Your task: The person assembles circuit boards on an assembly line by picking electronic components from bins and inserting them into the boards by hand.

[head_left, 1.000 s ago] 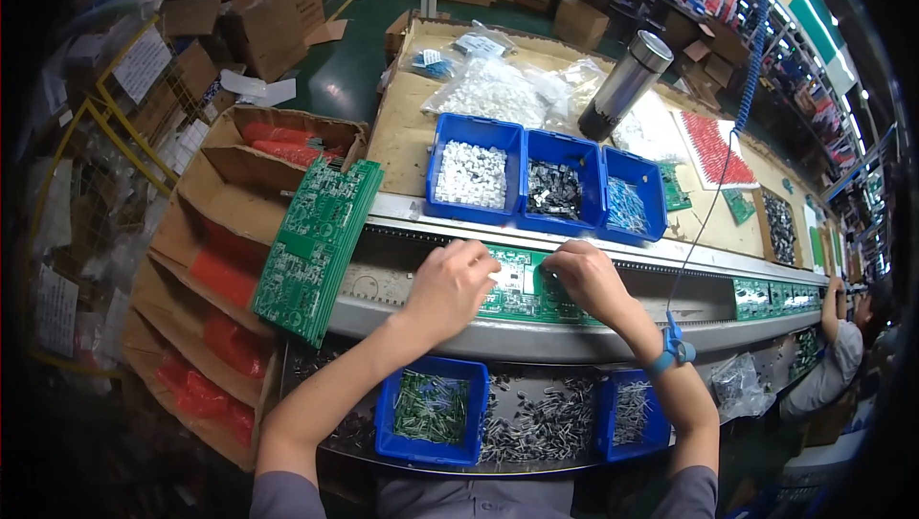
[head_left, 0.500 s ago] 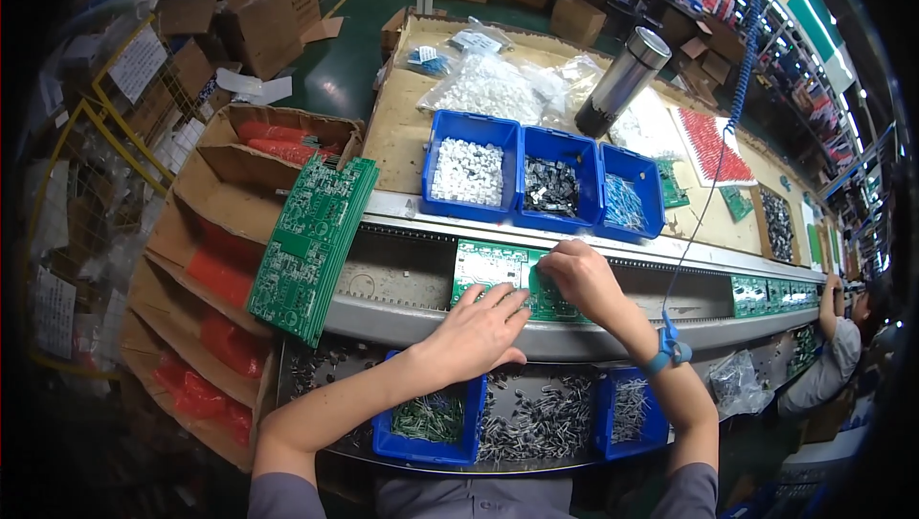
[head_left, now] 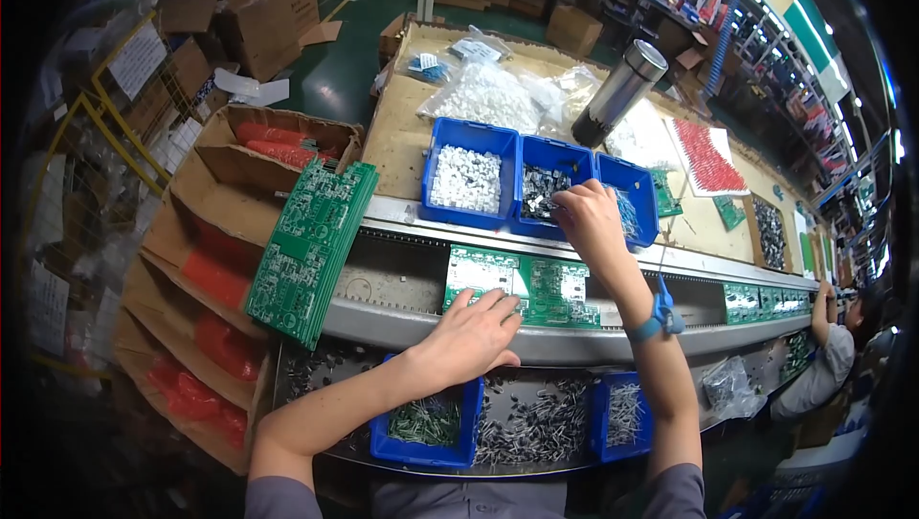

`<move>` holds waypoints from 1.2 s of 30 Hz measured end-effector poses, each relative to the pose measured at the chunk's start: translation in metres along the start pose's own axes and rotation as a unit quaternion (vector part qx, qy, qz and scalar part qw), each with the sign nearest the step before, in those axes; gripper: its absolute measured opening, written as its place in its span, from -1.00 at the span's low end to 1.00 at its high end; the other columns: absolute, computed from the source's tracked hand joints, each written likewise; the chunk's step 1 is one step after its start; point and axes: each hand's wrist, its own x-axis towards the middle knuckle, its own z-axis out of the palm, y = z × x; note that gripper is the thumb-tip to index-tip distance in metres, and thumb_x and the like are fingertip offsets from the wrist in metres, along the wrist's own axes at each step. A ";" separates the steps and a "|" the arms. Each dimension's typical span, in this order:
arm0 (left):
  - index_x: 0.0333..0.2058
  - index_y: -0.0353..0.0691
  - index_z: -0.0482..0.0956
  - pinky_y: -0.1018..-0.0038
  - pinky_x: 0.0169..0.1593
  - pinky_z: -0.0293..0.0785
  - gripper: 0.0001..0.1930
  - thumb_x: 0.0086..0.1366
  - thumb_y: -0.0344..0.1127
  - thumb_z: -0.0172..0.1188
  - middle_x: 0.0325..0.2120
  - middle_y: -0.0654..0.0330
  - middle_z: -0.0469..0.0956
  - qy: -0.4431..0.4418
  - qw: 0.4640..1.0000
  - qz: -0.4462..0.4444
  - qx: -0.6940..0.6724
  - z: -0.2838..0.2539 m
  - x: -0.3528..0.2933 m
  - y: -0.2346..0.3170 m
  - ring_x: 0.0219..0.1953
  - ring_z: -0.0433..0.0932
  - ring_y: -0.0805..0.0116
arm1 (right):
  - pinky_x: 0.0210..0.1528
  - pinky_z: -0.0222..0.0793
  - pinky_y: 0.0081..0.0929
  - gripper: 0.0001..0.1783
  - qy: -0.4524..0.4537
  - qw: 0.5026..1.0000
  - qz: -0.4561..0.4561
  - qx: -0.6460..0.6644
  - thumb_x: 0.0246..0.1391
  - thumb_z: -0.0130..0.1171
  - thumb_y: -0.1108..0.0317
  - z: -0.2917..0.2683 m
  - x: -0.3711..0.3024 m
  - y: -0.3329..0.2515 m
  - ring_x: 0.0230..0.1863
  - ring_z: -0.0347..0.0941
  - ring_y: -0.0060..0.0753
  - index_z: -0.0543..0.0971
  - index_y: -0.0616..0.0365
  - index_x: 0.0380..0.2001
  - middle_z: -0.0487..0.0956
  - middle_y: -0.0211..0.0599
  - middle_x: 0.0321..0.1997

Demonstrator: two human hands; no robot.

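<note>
My right hand (head_left: pixel 592 219) reaches over the middle blue bin (head_left: pixel 536 226), its thumb and fingertips pinched together at the small black components (head_left: pixel 542 184). Whatever is between the fingertips is too small to make out. A blue wrist strap (head_left: pixel 657 316) circles that wrist. Fingers spread and holding nothing, my left hand (head_left: pixel 471 335) rests at the near edge of a green circuit board (head_left: pixel 558 291) lying in the metal track. White parts (head_left: pixel 466 180) fill the bin on the left, and blue parts (head_left: pixel 628 216) lie in the right one, partly behind my right hand.
A stack of green boards (head_left: pixel 311 251) leans on a cardboard divider box (head_left: pixel 196 323) at left. Nearer me, two blue bins (head_left: pixel 381 442) flank loose leaded components (head_left: pixel 536 423). A steel flask (head_left: pixel 622 93) stands behind the bins. At far right, a co-worker's arm (head_left: pixel 821 318) reaches to more boards.
My right hand has left the circuit board and moved up and away to the middle blue bin. My left hand has stayed nearly still at the board's edge.
</note>
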 end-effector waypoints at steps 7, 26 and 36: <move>-0.06 -0.29 0.45 0.20 0.11 0.20 -0.45 0.08 -0.01 0.22 0.04 0.07 0.37 -0.005 1.000 0.000 0.001 0.000 0.000 -0.001 0.14 0.27 0.17 | -0.18 0.14 -0.22 -0.89 -0.099 0.984 0.008 -0.150 -0.23 0.15 0.43 0.034 0.019 0.012 -0.24 0.40 -0.33 0.60 -0.06 -0.55 0.55 -0.41 -0.45; -0.08 -0.26 0.46 0.23 0.05 0.26 -0.51 0.06 -0.11 0.26 0.00 0.08 0.41 0.020 1.000 0.010 -0.020 0.002 0.003 -0.011 0.06 0.36 0.19 | -0.24 0.32 -0.33 -0.81 -0.050 0.981 0.068 0.175 -0.14 0.25 0.45 -0.013 0.012 0.010 -0.33 0.46 -0.24 0.64 0.11 -0.35 0.59 -0.26 -0.45; -0.18 -0.28 0.42 0.60 -0.29 0.44 -0.68 0.06 -0.52 0.25 -0.51 0.24 0.57 0.091 0.857 -0.163 -0.481 -0.017 0.013 -0.014 -0.39 0.52 0.60 | -0.36 0.42 -0.47 -0.81 -0.251 0.888 0.025 0.384 -0.15 0.30 0.47 -0.062 -0.036 -0.057 -0.44 0.56 -0.28 0.59 0.21 -0.37 0.60 -0.17 -0.47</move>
